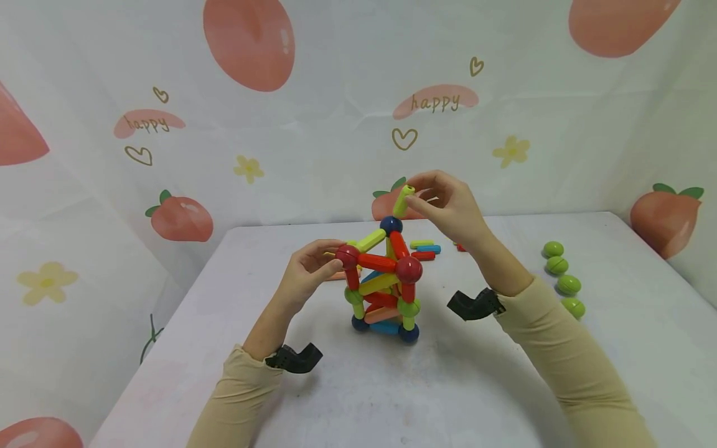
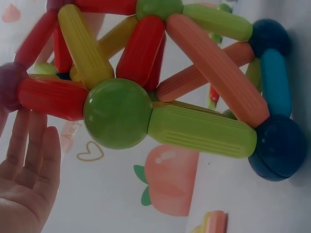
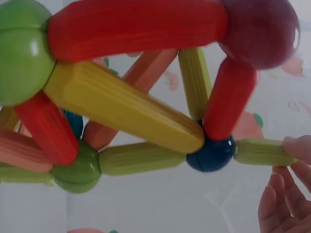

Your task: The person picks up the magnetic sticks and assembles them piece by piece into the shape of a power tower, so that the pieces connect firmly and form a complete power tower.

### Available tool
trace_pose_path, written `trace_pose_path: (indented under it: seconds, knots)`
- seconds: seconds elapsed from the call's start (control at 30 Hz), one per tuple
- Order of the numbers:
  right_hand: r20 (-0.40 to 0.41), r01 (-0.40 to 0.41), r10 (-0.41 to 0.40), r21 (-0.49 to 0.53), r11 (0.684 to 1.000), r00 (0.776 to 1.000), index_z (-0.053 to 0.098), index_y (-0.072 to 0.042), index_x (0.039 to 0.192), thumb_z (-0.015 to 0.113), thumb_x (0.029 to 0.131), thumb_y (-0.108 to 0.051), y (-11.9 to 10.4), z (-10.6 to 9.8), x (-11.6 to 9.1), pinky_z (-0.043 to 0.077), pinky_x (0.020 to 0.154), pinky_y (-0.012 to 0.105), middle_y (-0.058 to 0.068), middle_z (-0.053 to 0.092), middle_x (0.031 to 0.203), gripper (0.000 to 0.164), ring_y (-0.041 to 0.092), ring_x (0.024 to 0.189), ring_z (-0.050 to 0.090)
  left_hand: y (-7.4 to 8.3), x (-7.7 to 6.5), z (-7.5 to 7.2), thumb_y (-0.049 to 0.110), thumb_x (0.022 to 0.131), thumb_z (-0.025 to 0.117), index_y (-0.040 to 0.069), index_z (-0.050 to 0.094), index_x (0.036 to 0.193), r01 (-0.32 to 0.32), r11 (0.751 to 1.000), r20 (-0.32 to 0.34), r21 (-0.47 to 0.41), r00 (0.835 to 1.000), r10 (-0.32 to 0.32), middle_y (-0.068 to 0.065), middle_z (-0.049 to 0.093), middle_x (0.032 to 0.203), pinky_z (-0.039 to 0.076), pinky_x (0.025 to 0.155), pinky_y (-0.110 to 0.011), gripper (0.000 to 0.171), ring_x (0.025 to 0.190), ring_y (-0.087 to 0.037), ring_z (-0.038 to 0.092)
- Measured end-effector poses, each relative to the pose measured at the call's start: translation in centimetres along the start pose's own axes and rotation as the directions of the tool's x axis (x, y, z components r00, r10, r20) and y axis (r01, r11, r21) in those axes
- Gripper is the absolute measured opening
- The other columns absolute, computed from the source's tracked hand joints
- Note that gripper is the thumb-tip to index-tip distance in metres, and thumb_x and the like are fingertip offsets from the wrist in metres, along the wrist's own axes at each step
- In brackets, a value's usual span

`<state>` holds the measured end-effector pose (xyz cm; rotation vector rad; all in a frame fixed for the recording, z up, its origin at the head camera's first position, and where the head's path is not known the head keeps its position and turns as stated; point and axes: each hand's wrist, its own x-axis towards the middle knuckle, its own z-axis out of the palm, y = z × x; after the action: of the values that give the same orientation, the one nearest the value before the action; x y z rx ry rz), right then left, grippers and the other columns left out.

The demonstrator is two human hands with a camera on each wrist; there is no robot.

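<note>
Two hands, well apart: left hand (image 1: 308, 272) grips dark red ball (image 1: 348, 256) of a rod-and-ball structure (image 1: 378, 284), mid-frame on white table (image 1: 403, 398). Right hand (image 1: 450, 205), above centre, pinches yellow-green rod (image 1: 401, 204), lower end touching navy ball (image 1: 391, 226). Four green balls (image 1: 568, 285), right side.

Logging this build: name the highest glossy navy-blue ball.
The glossy navy-blue ball under the short lime-green stick in the right hand; the other navy-blue balls sit at the structure's base.
</note>
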<state>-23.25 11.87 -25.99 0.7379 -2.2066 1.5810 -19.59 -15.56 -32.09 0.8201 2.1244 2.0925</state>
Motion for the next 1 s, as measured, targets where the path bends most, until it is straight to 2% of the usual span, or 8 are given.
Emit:
trace_pose_path:
  seconds: [0.17, 0.33, 0.53, 0.67, 0.77, 0.87, 0.93, 1.0]
  knots:
    - [0.019, 0.03, -0.03, -0.005, 1.0, 0.999, 0.061, 0.001, 0.113, 0.062, 0.088, -0.006, -0.4, 0.8, 0.3, 0.05, 0.076, 0.013, 0.013, 0.062, 0.1, 0.026, 0.006, 0.08, 0.057, -0.1, 0.0, 0.0, 0.019, 0.088, 0.064, 0.031, 0.062, 0.108, -0.003, 1.0, -0.001, 0.005, 1.0, 0.003, 0.013, 0.065, 0.103, 0.056, 0.079, -0.025, 0.023, 0.094, -0.007, 0.061]
    - [0.038, 0.057, -0.057, 0.001, 0.998, 0.998, 0.062, 0.002, 0.114, 0.063, 0.086, -0.004, -0.7, 1.4, 0.7, 0.051, 0.075, 0.014, 0.015, 0.063, 0.101, 0.028, 0.005, 0.077, 0.058, -0.1, 0.0, 0.1, 0.021, 0.088, 0.064, 0.03, 0.061, 0.108, -0.005, 1.0, -0.005, 0.012, 1.0, 0.005, 0.013, 0.065, 0.105, 0.056, 0.081, -0.025, 0.022, 0.096, -0.006, 0.061]
    - [0.057, 0.037, -0.036, -0.006, 0.999, 0.998, 0.061, -0.001, 0.116, 0.063, 0.087, -0.006, -0.8, 1.7, 0.9, 0.052, 0.071, 0.014, 0.015, 0.063, 0.101, 0.03, 0.01, 0.077, 0.059, -0.2, 0.0, 0.1, 0.023, 0.088, 0.064, 0.03, 0.061, 0.108, -0.006, 1.0, -0.01, 0.02, 1.0, 0.006, 0.013, 0.065, 0.106, 0.056, 0.082, -0.026, 0.021, 0.098, -0.007, 0.061]
    - [0.065, 0.004, -0.002, -0.021, 1.0, 0.998, 0.059, -0.003, 0.12, 0.06, 0.09, -0.01, -0.4, 1.5, 0.8, 0.051, 0.073, 0.015, 0.014, 0.062, 0.106, 0.031, 0.016, 0.084, 0.059, -0.1, 0.0, 0.1, 0.023, 0.088, 0.064, 0.03, 0.061, 0.108, -0.007, 1.0, -0.008, 0.01, 1.0, 0.007, 0.012, 0.065, 0.105, 0.056, 0.081, -0.026, 0.021, 0.098, -0.007, 0.061]
    - [0.067, -0.059, 0.062, -0.055, 0.997, 0.996, 0.056, -0.004, 0.122, 0.057, 0.093, -0.016, 0.8, 0.8, 0.7, 0.052, 0.077, 0.019, 0.013, 0.06, 0.113, 0.032, 0.019, 0.089, 0.058, -0.1, 0.0, 0.1, 0.023, 0.088, 0.064, 0.03, 0.062, 0.108, -0.007, 1.0, -0.005, 0.005, 1.0, 0.007, 0.012, 0.065, 0.106, 0.056, 0.081, -0.026, 0.021, 0.098, -0.008, 0.061]
    - [0.081, -0.172, 0.18, -0.103, 0.98, 0.98, 0.055, -0.004, 0.123, 0.054, 0.094, -0.023, 2.7, -0.1, 0.5, 0.052, 0.078, 0.021, 0.013, 0.058, 0.118, 0.034, 0.022, 0.089, 0.059, -0.2, 0.0, 0.1, 0.021, 0.089, 0.064, 0.031, 0.062, 0.108, -0.008, 1.0, -0.009, 0.011, 1.0, 0.008, 0.012, 0.065, 0.105, 0.056, 0.081, -0.027, 0.021, 0.098, -0.007, 0.061]
    - [0.105, -0.266, 0.283, -0.147, 0.953, 0.953, 0.054, -0.005, 0.124, 0.054, 0.095, -0.027, 4.2, -0.7, 0.3, 0.052, 0.078, 0.021, 0.014, 0.057, 0.12, 0.036, 0.023, 0.091, 0.059, -0.3, 0.0, 0.1, 0.02, 0.089, 0.063, 0.031, 0.061, 0.108, -0.006, 1.0, -0.014, 0.021, 1.0, 0.007, 0.013, 0.065, 0.105, 0.055, 0.082, -0.026, 0.021, 0.098, -0.007, 0.061]
    - [0.133, -0.362, 0.389, -0.189, 0.913, 0.911, 0.054, -0.005, 0.124, 0.053, 0.095, -0.029, 5.8, -1.2, 0.0, 0.05, 0.075, 0.021, 0.016, 0.056, 0.122, 0.038, 0.026, 0.096, 0.059, -0.4, 0.0, 0.1, 0.02, 0.09, 0.062, 0.032, 0.061, 0.108, -0.005, 1.0, -0.019, 0.029, 1.0, 0.005, 0.014, 0.065, 0.104, 0.055, 0.083, -0.025, 0.022, 0.097, -0.007, 0.06]
